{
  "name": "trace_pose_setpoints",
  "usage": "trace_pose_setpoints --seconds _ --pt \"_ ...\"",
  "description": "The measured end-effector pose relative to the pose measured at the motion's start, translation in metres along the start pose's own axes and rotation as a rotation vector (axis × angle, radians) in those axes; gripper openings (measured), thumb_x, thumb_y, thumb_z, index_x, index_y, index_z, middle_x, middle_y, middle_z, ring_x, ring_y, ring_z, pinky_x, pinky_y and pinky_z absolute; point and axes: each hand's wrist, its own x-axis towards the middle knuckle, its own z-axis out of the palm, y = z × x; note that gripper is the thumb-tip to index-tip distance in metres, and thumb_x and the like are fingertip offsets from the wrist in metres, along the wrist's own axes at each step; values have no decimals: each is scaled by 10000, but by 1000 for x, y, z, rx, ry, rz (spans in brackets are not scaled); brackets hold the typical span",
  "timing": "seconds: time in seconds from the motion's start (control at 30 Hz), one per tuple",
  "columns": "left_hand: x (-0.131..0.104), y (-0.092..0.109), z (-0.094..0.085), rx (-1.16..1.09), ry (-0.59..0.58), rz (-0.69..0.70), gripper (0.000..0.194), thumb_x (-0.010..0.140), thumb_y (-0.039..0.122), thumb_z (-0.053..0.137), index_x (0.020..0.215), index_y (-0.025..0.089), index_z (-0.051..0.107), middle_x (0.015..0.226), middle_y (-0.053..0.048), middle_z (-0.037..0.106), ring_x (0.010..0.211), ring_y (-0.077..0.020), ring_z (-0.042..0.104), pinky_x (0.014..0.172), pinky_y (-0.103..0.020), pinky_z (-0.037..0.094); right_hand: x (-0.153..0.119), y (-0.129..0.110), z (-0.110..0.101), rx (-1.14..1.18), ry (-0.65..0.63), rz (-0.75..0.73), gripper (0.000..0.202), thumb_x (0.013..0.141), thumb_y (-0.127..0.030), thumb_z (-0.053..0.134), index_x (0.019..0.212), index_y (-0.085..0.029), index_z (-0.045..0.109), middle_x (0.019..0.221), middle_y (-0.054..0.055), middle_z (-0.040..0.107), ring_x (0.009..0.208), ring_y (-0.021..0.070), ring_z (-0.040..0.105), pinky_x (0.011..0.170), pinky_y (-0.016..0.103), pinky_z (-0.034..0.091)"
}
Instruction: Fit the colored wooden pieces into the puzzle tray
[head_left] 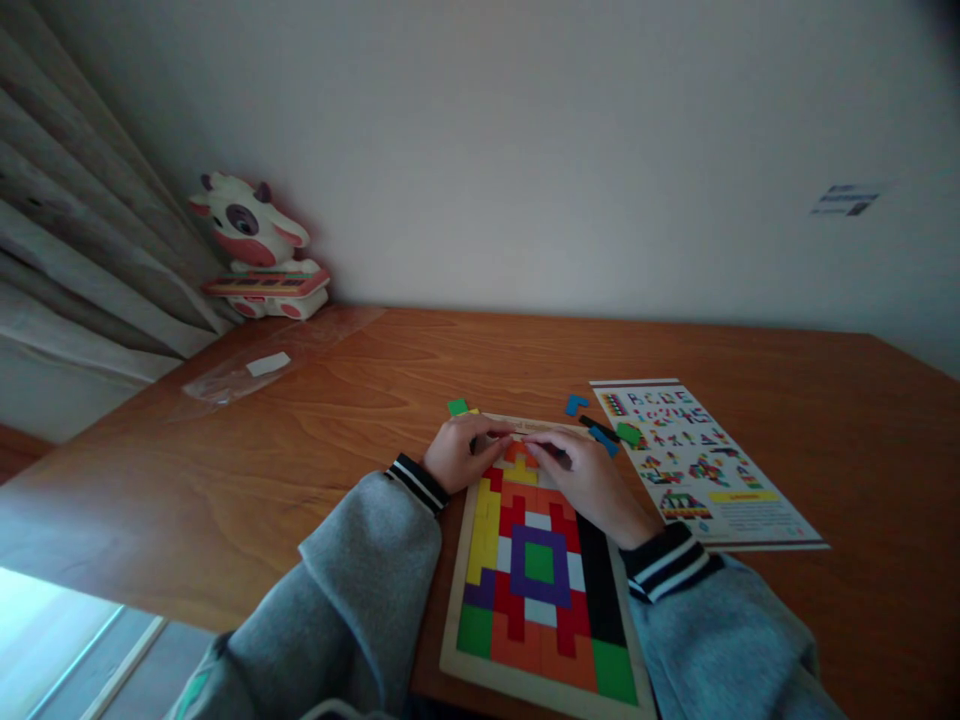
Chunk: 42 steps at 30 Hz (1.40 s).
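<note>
A wooden tray puzzle (448, 640) lies in front of me, mostly filled with coloured blocks around a purple frame (519, 570) with a green block (539, 563) inside it. At its far end, my left hand (466, 450) and my right hand (581, 472) face each other with bent fingers. Their fingertips pinch at an orange block (520, 453) from both sides, just beyond a yellow block (520, 473). My fingers partly cover this end of the tray, so the exact grip is hard to see.
Loose blue (576, 404), black and green (628, 434) blocks lie beyond my right hand; a green block (457, 407) lies beyond my left. A printed pattern sheet (739, 500) is at right. A toy cow with keyboard (259, 245) and clear plastic wrap (217, 388) are at far left.
</note>
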Motion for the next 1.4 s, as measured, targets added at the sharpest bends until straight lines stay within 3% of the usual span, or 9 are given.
trace_pose_setpoints --seconds 0.27,0.4,0.53,0.67,1.0,1.2,1.4 --pt "1 -2 -2 -168 5 -128 227 872 361 639 1003 200 730 937 -55 748 810 -179 675 757 -291 543 -2 -2 2 80 26 46 228 910 -366 580 1073 -240 678 1023 62 736 916 207 693 826 381 571" --pt "2 -10 -10 -151 54 -129 214 881 370 627 967 217 750 949 -50 754 883 -198 689 829 -318 540 -3 0 3 -11 -18 18 203 910 -341 581 1050 -225 672 965 65 733 870 207 689 795 382 567" --pt "1 -21 -14 -120 10 -158 211 874 374 639 963 226 759 932 -38 758 862 -194 703 797 -302 549 -5 -1 1 -143 -72 -70 162 868 -296 647 1012 -229 681 932 52 722 872 215 665 836 420 537" --pt "0 -24 -15 -104 4 -170 214 871 376 642 970 228 761 946 -38 758 875 -194 702 801 -299 544 -6 1 2 -150 -93 -53 185 861 -286 656 1032 -220 677 925 57 710 858 211 664 815 410 543" --pt "1 -8 -13 -108 -49 -28 171 875 339 648 943 224 755 863 -32 751 789 -163 683 765 -282 529 -3 -5 -1 96 1 38 192 890 -317 603 1030 -215 686 935 49 742 837 186 700 778 343 571" --pt "2 -4 -9 -39 -44 -6 182 888 343 632 945 210 743 916 -40 753 852 -169 675 805 -286 516 0 -9 -15 -57 -36 56 170 887 -260 600 1014 -216 705 974 45 754 870 191 701 811 346 550" --pt "2 -8 -7 40 -73 87 164 880 296 642 919 172 742 881 -59 757 824 -173 675 798 -295 506 -4 4 -9 -225 -116 -2 141 916 -289 583 898 -251 719 907 30 727 884 204 659 836 390 502"
